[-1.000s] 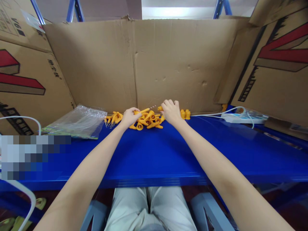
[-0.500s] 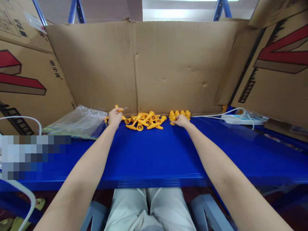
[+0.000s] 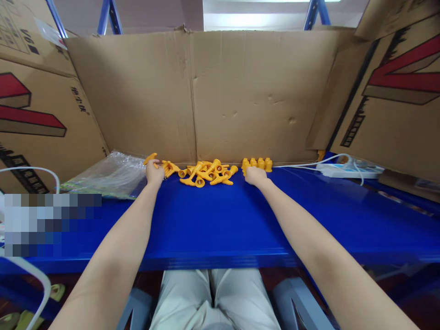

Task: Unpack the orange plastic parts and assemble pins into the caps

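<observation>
- My left hand [image 3: 154, 173] grasps an orange T-handled corkscrew [image 3: 150, 158], fingers curled round the shank, crossbar sticking up past them. Raised at the left, by the plastic bag [image 3: 110, 172]; metal end mostly hidden.
- Just right of that fist: a bunch of loose orange handles [image 3: 170, 167] on the blue table [image 3: 220, 220]. Spiral bits too small to read.
- My right hand [image 3: 257, 176] is down at the front of the orange bell-shaped caps [image 3: 261, 163], fingers curled in. Back of hand blocks the view; can't tell if I'm gripping a cap or only touching.
- Between the hands: a jumbled pile of orange corkscrews and caps [image 3: 206, 175], some wide mouths facing me. Neither hand touches it.
- Step in hand, my read: setting pieces down, one each side.
- Left: I'd lower the handle beside the bunch, crossbars aligned, point away from my fingers. Spirals probably snag, so no dropping.
- Right: seat any cap flat on its wide rim, let go straight up. A sideways drag could topple its neighbours.
- Keep both wrists low, outside the pile; brushing it might roll caps forward.
</observation>
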Action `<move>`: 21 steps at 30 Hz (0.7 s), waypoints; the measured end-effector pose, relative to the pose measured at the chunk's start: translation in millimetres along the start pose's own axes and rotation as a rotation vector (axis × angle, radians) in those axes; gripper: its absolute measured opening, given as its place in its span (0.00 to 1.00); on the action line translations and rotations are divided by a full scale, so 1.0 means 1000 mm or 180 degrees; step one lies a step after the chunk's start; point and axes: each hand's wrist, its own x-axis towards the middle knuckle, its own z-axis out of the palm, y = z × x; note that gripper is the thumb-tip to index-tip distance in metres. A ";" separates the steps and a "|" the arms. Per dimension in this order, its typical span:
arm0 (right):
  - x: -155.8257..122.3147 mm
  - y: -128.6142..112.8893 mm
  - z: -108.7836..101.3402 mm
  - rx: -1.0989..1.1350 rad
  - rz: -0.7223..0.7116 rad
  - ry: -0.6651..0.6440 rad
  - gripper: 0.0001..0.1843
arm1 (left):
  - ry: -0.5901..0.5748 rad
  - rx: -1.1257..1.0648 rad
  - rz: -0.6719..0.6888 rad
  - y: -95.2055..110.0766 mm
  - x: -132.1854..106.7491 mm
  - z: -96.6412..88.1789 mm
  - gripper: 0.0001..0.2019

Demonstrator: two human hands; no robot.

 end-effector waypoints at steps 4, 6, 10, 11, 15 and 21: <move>-0.006 -0.012 -0.009 -0.0084 -0.0103 -0.0013 0.29 | 0.0071 0.0120 -0.0196 -0.003 -0.004 0.000 0.21; -0.008 -0.016 -0.011 -0.0035 -0.0192 -0.0149 0.24 | -0.0074 0.0285 -0.0060 -0.002 -0.006 0.001 0.22; -0.009 -0.020 -0.013 0.0176 -0.0309 -0.0148 0.19 | -0.0315 0.0750 0.0254 -0.002 -0.010 0.005 0.26; -0.009 -0.021 -0.012 0.0271 -0.0334 -0.0107 0.19 | -0.0396 0.0871 0.0289 -0.002 -0.011 0.006 0.28; -0.005 -0.025 -0.008 0.0767 -0.0420 0.0072 0.22 | -0.0821 0.1324 0.0228 -0.002 -0.014 0.009 0.34; -0.003 -0.035 -0.005 0.1588 -0.1146 0.0468 0.25 | -0.1027 0.1341 0.0139 -0.005 -0.015 0.012 0.36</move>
